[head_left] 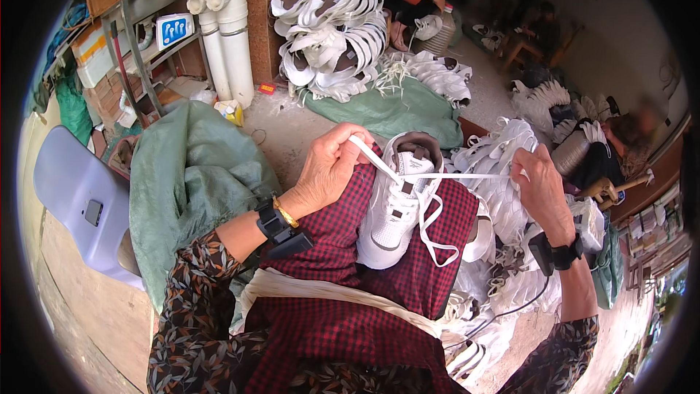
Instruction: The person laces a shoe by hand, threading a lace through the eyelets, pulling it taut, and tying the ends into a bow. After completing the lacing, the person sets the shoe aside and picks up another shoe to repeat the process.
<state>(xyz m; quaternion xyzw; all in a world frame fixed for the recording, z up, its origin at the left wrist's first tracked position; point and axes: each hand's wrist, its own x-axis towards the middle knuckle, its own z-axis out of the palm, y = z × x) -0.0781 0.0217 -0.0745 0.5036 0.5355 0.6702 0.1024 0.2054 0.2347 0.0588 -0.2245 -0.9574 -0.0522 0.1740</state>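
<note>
A green tarpaulin (193, 175) is seen heaped on the concrete floor (292, 128) at the person's left, beside a grey plastic chair (76, 201). Stacks of white shoe uppers (332, 29) are piled against a brick pillar further back, and more are spread at the right. A red-and-black checked apron (350, 321) is draped over the lap, and a white sneaker (397, 208) is rested on it, toe pointed toward the wearer and opening turned away. A white lace (456, 175) is threaded through the sneaker's upper eyelets and pulled taut between the two hands. One end is pinched in the closed fingers of the left hand (328, 168), raised just left of the shoe's collar; the other is gripped by the right hand (539, 186), drawn well out to the right. A black band is worn on each wrist.
</note>
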